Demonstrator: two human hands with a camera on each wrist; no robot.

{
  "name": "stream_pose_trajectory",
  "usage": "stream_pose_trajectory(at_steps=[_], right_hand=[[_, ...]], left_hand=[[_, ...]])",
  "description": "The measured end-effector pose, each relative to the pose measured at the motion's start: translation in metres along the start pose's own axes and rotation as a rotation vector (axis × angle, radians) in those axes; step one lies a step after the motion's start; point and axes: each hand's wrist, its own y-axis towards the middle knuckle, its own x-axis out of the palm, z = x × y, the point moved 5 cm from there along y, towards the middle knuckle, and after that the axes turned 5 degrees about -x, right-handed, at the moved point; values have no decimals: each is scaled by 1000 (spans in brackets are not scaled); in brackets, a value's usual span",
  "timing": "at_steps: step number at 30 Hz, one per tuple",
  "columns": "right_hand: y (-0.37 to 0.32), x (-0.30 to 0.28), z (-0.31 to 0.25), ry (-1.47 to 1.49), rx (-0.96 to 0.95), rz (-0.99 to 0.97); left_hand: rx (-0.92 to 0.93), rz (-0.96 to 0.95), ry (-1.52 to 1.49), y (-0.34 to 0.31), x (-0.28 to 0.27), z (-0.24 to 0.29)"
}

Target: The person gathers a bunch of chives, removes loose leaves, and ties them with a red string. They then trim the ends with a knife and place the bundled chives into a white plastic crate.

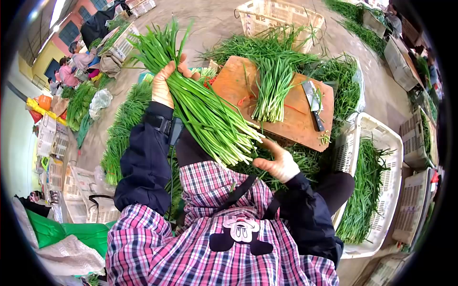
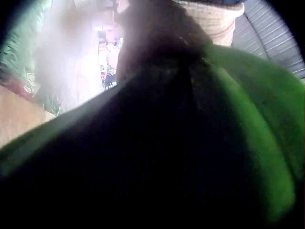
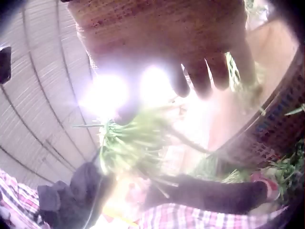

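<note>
My left hand [image 1: 164, 85] grips a thick bunch of garlic chives [image 1: 205, 112] around its leafy upper part. The stalks slant down to the right over the lap, pale ends lowest. At those ends is my right hand [image 1: 280, 164], thumb and fingers spread. In the right wrist view, straight fingers hang just above the pale stalk ends [image 3: 131, 148], with strong glare between. Dark blur and green leaves [image 2: 257, 129] fill most of the left wrist view. On the wooden board [image 1: 231, 78] lie a smaller chive bunch [image 1: 274, 90] and a black-handled knife [image 1: 313, 104].
Loose chives [image 1: 238, 47] heap behind the board, and more lie [image 1: 124, 128] along the left. At the right stands a white plastic basket [image 1: 398, 148] holding chives; another basket [image 1: 281, 19] is beyond the board. People [image 1: 69, 71] sit far left.
</note>
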Motion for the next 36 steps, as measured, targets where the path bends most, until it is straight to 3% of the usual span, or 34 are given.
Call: stream_pose_trajectory(at_steps=[2, 3, 5, 6, 8, 9, 11, 14, 15, 23, 25, 26, 29, 33, 36], right_hand=[[2, 28, 13, 401, 94, -13], [0, 30, 12, 452, 261, -132], [-4, 18, 0, 328, 193, -106], [-11, 7, -1, 243, 278, -153], [-24, -11, 15, -4, 329, -239], [-29, -23, 18, -437, 174, -269], [-43, -37, 33, -974, -21, -305], [-21, -45, -22, -661, -72, 43], [-12, -43, -48, -577, 18, 35], [57, 10, -103, -298, -49, 115], [66, 17, -94, -253, 0, 128], [69, 23, -76, -114, -86, 186], [53, 8, -57, 607, 32, 142], [14, -35, 20, 1464, 31, 698], [-18, -74, 55, 1526, -18, 958]], left_hand=[[12, 36, 36, -1, 0, 1], [20, 86, 34, -3, -1, 3], [29, 61, -24, 3, -15, 7], [19, 72, -13, 1, -18, 10], [-1, 90, 10, -1, -23, 17], [10, 95, 3, 0, -26, 20], [26, 105, -10, 0, -33, 22], [52, 90, 34, -1, -26, 20], [52, 91, 47, -1, -21, 17], [-40, 7, -35, 1, 21, -10], [-35, -5, 10, 0, 29, -14], [-31, 3, 12, 1, 28, -14], [-11, 52, 24, 2, 19, -13], [42, 151, -59, 2, -11, -9], [73, 207, -139, 10, -40, -15]])
